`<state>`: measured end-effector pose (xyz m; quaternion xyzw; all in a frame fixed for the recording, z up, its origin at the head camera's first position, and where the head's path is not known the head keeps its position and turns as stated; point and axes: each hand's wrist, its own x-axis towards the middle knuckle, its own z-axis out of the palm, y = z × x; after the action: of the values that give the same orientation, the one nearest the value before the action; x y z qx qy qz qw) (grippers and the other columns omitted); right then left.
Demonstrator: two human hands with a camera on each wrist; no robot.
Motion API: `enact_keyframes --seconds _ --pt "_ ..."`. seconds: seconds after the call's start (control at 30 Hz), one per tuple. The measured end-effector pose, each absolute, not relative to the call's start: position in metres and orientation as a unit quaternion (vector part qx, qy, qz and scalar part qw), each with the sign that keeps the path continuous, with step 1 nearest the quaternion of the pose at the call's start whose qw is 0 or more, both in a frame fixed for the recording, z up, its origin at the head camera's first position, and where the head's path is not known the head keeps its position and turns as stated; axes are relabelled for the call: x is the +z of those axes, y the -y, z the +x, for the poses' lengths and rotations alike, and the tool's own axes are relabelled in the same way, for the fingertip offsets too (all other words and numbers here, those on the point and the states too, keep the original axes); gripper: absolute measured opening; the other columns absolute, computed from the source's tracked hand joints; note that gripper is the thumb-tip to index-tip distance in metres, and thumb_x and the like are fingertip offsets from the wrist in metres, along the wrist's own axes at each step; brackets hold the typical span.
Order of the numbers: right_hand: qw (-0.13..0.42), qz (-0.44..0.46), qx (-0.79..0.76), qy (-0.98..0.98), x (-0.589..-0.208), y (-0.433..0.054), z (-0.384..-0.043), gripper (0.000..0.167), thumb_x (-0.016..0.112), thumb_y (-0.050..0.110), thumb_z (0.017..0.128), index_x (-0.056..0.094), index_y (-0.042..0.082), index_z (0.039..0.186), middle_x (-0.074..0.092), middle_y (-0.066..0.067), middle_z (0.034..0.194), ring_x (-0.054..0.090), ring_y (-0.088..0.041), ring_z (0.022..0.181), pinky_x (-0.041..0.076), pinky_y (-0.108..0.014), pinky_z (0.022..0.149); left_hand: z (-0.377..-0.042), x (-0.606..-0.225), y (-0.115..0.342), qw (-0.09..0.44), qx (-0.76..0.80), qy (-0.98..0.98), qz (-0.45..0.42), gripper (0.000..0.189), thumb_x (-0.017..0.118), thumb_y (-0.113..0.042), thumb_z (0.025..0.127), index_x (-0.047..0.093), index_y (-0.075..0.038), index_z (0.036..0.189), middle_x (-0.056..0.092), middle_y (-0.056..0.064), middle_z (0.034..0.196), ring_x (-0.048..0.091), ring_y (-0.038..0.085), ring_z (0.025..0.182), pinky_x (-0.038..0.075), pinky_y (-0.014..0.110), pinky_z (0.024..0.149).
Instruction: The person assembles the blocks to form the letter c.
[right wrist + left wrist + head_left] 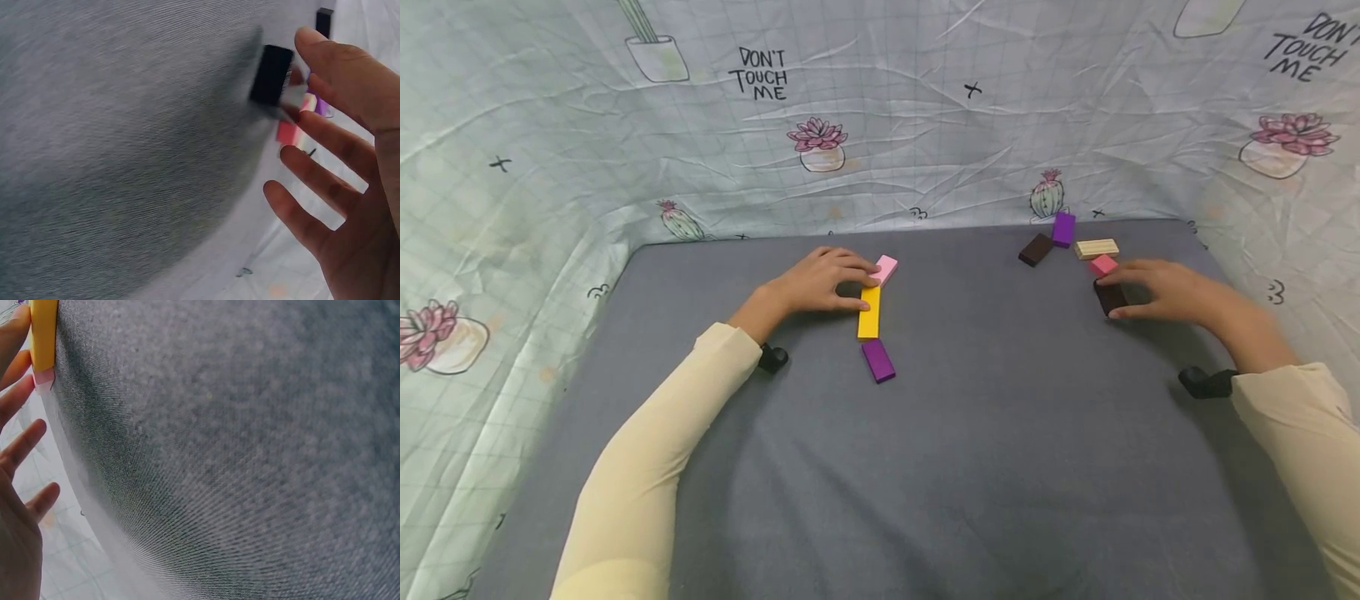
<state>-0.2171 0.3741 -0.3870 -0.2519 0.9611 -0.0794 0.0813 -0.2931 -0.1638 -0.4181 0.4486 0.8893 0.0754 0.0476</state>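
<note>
The yellow block (869,323) lies on a grey cloth (985,467) that spreads all around it. Just left of it is the left hand (816,282), fingers relaxed and unclenched, their tips touching the yellow block and, at its far end, a pink block (887,267). Well right of it, the right hand (1172,292) has thumb and forefinger about a black block (1108,297); I cannot tell whether they grip it. A purple block (878,361) sits just off its near end. Farther back and rightward of it lie a dark brown block (1036,250), a wooden block (1097,249), a violet block (1063,230) and a partly hidden red block (1102,265).
</note>
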Motion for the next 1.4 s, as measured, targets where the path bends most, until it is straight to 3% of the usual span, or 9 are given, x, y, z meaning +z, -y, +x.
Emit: enact_keyframes --seconds 0.33,0.43,0.67,1.0,1.4 --pt "0.082 -0.218 -0.092 -0.968 -0.398 -0.375 -0.219 0.055 0.082 0.032 0.086 0.066 0.000 0.128 0.059 -0.024 0.113 0.057 -0.039 0.105 0.046 -0.059 0.090 -0.293 -0.416 0.164 0.053 0.076 -0.891 0.444 0.051 0.066 -0.053 0.095 0.067 -0.023 0.136 0.055 -0.004 0.149 0.044 0.026 0.138 0.028 0.058 0.114" --pt "0.084 -0.218 -0.097 -0.967 -0.400 -0.378 -0.219 0.058 0.084 0.031 0.084 0.065 0.000 0.129 0.058 -0.025 0.116 0.056 -0.039 0.107 0.045 -0.060 0.092 -0.293 -0.416 0.163 0.054 0.078 -0.889 0.447 0.051 0.066 -0.053 0.095 0.067 -0.023 0.136 0.054 -0.004 0.149 0.043 0.026 0.138 0.028 0.058 0.114" --pt "0.023 -0.275 -0.107 -0.955 -0.403 -0.380 -0.212 0.051 0.087 0.022 0.080 0.068 0.003 0.123 0.064 -0.024 0.124 0.060 -0.045 0.115 0.043 -0.062 0.099 -0.293 -0.414 0.163 0.056 0.082 -0.890 0.445 0.051 0.067 -0.053 0.095 0.067 -0.023 0.136 0.054 -0.003 0.150 0.043 0.025 0.138 0.028 0.058 0.114" --pt "0.006 -0.265 -0.106 -0.958 -0.401 -0.370 -0.207 0.046 0.087 0.022 0.080 0.070 0.001 0.118 0.065 -0.021 0.117 0.064 -0.040 0.107 0.048 -0.059 0.095 -0.292 -0.414 0.163 0.068 0.086 -0.891 0.440 0.050 0.066 -0.052 0.095 0.068 -0.022 0.135 0.054 -0.003 0.150 0.043 0.025 0.138 0.029 0.059 0.114" --pt "-0.014 -0.274 -0.119 -0.954 -0.391 -0.347 -0.211 0.046 0.085 0.023 0.082 0.068 0.004 0.120 0.063 -0.021 0.123 0.062 -0.039 0.109 0.048 -0.059 0.092 -0.294 -0.415 0.163 0.067 0.096 -0.884 0.454 0.049 0.067 -0.048 0.096 0.068 -0.019 0.135 0.055 0.001 0.149 0.045 0.026 0.139 0.028 0.054 0.117"
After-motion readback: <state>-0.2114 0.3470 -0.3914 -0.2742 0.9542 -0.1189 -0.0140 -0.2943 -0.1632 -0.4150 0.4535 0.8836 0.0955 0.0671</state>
